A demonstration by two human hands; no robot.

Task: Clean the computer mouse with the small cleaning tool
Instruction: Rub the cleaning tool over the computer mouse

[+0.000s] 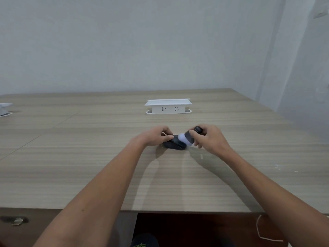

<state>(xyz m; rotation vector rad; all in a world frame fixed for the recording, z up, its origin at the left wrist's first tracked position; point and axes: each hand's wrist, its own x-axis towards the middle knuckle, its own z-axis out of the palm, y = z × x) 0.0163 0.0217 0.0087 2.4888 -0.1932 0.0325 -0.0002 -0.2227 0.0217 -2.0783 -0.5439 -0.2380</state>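
A dark computer mouse [173,144] lies on the wooden table [99,157], a little right of centre. My left hand [156,137] grips its left end and holds it down; part of the mouse is hidden under the fingers. My right hand [207,138] holds a small cleaning tool [188,137] with a dark body and a white brush head. The white head presses on the right side of the mouse and looks blurred.
A white power socket box [168,106] stands on the table behind the hands. A white object [5,108] sits at the far left edge. White specks [276,165] lie on the right. A white cord [263,230] hangs below the near table edge.
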